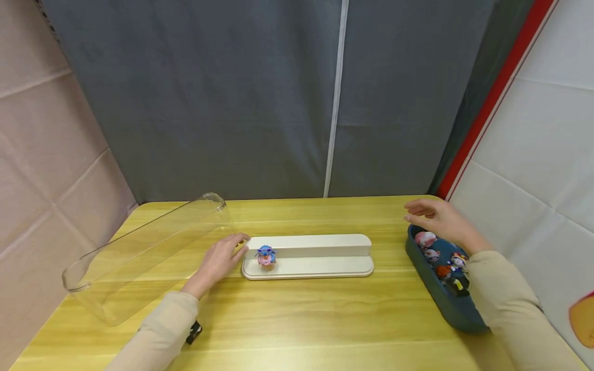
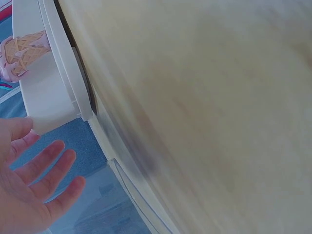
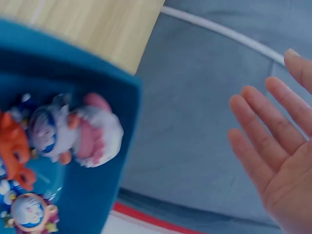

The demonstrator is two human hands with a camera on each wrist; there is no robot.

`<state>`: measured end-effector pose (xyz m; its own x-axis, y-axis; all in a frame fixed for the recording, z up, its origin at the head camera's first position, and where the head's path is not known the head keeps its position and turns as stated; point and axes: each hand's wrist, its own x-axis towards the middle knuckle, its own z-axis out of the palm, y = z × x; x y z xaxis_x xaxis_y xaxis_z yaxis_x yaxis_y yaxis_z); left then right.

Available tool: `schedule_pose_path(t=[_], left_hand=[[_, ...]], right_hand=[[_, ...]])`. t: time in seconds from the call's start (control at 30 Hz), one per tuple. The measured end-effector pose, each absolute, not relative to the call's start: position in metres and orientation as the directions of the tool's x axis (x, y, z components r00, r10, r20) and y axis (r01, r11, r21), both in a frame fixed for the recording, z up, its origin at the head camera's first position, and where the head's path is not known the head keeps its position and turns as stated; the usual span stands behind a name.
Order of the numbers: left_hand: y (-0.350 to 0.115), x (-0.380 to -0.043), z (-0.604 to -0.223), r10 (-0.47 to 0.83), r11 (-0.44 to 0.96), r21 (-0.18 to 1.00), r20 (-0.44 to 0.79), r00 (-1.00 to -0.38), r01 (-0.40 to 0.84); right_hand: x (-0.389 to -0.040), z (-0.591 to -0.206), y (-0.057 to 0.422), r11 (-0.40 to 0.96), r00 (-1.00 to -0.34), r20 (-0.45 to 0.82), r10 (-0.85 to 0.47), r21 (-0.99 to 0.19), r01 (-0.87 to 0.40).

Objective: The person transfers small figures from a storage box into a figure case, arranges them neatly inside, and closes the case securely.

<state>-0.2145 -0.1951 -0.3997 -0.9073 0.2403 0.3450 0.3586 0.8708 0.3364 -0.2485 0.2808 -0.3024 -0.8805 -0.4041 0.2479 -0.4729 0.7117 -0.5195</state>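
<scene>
A white stepped display base (image 1: 320, 265) lies in the middle of the table. On its lower step, at the left end, stands a small blue and pink figurine (image 1: 266, 257) with a waffle-cone bottom (image 2: 29, 46). My left hand (image 1: 221, 260) is at the base's left end, thumb and index fingertips right at its edge, the other fingers spread. My right hand (image 1: 438, 220), fingers extended and holding nothing, hovers over the far end of a dark blue bin (image 1: 429, 286). Inside the bin lie several figurines, among them a pink and white one (image 3: 97, 134) and an orange one (image 3: 13, 148).
A long clear plastic cover (image 1: 148, 252) lies slantwise on the left of the table. A small black object (image 1: 194, 332) sits by my left sleeve. Dark grey curtain (image 1: 232, 103) hangs behind the table, and white cloth (image 1: 533, 154) borders the right side.
</scene>
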Motion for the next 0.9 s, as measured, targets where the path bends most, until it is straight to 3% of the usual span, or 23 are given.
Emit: schedule_pose_path(t=[0.4, 0.67, 0.9], left_hand=[[-0.196, -0.214, -0.400, 0.237, 0.872, 0.338, 0.339, -0.910, 0.353], [-0.196, -0.212, -0.399, 0.233, 0.872, 0.343, 0.336, -0.913, 0.349], [-0.196, -0.212, -0.397, 0.231, 0.873, 0.342, 0.340, -0.912, 0.349]], right_hand=[[-0.256, -0.326, 0.311, 0.752, -0.926, 0.217, -0.310, -0.540, -0.378], [-0.261, -0.343, 0.334, 0.733, -0.961, 0.044, -0.272, -0.638, -0.237], [-0.265, -0.357, 0.352, 0.708, -0.958, -0.013, -0.285, -0.677, -0.202]])
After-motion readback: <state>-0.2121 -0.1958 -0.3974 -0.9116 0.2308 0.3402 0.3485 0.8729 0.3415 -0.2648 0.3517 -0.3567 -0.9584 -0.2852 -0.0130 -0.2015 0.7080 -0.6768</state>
